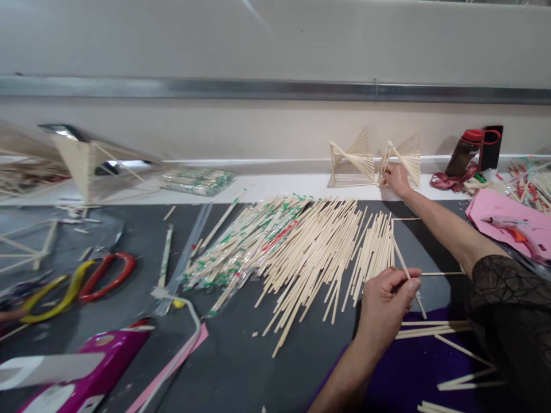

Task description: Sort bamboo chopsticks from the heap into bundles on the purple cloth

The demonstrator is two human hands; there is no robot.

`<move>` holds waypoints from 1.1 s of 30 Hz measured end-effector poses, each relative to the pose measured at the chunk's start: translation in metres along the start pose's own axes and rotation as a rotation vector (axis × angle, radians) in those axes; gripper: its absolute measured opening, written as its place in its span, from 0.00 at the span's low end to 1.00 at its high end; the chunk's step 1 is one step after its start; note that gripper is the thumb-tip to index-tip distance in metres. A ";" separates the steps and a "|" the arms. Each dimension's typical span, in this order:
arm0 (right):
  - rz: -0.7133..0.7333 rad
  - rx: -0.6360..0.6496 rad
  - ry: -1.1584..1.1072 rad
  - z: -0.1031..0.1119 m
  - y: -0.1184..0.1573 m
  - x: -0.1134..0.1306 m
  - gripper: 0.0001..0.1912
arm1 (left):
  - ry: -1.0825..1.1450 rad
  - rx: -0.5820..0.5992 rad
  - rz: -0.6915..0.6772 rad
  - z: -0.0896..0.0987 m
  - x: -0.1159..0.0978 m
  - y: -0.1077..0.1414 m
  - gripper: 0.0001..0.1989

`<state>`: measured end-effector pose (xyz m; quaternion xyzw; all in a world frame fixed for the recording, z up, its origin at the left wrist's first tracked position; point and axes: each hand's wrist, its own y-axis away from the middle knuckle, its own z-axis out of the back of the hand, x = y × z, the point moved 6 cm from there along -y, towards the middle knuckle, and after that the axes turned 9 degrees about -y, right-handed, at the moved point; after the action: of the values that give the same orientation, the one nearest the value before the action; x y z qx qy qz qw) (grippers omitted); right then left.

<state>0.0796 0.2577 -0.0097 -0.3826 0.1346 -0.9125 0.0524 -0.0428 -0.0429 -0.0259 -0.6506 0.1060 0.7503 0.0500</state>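
Between the thumb and fingers of my left hand (385, 301), a thin wooden chopstick (401, 256) is pinched at a slant. Farther back, my right hand (396, 179) has its fingers closed at the left edge of a twisted chopstick frame (408, 158), which stands on the white ledge. A similar twisted frame (350, 163) stands just left of it. Loose chopsticks (314, 246) lie in a wide pile left of my left hand, with a smaller bunch (373, 252) beside them. Under my right forearm, a square outline of chopsticks (407, 219) lies partly hidden.
Plastic-wrapped chopsticks (245, 246) lie left of the pile. Red-and-yellow-handled scissors (107, 275), a purple-and-white tool (86, 373) and a white cable (196, 321) are at left. A glue gun (516, 226) rests on pink sheets at right, near a bottle (465, 152).
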 end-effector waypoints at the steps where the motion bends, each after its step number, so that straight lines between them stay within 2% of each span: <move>1: 0.000 0.005 0.002 0.000 0.000 0.000 0.13 | 0.004 -0.001 0.004 0.000 0.000 0.000 0.13; 33: 0.010 0.062 0.114 -0.002 -0.007 0.005 0.14 | 0.013 0.010 0.012 -0.001 0.003 0.000 0.14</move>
<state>0.0743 0.2641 -0.0056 -0.3273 0.1112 -0.9364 0.0610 -0.0423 -0.0436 -0.0289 -0.6547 0.1138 0.7458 0.0481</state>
